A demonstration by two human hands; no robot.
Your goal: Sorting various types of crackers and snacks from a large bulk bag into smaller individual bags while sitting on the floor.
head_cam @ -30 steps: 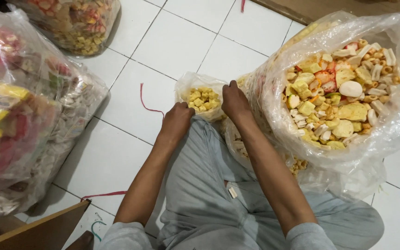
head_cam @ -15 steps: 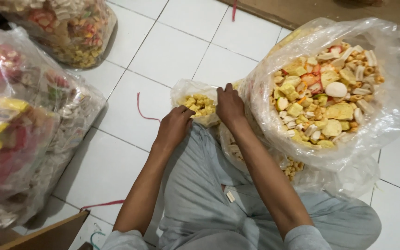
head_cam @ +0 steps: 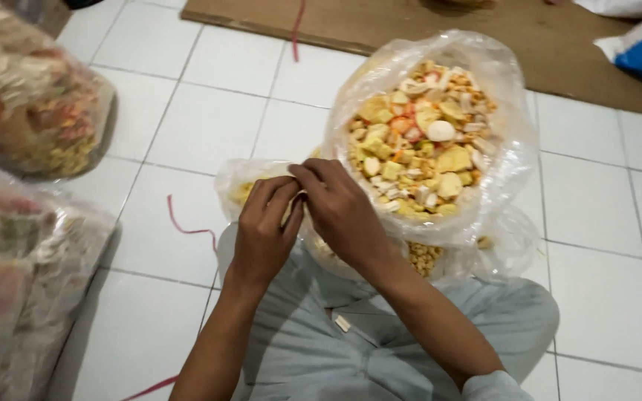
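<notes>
I pinch the small snack bag's (head_cam: 243,186) gathered mouth with both hands, left hand (head_cam: 261,234) and right hand (head_cam: 343,212) (fingers narrow), keeping it closed beside 1 big open cracker sack (head_cam: 499,171).

Left hand (head_cam: 261,226): was spread at the mouth of the small clear bag (head_cam: 243,182); now its fingers are curled in, pinching the gathered plastic
Right hand (head_cam: 343,208): was at the bag's far rim; now closed up against the left, fingertips meeting over the bunched neck
Small clear bag: a second ago its mouth was open and yellow pieces showed; now the top is drawn together and the contents are mostly hidden behind both hands
</notes>
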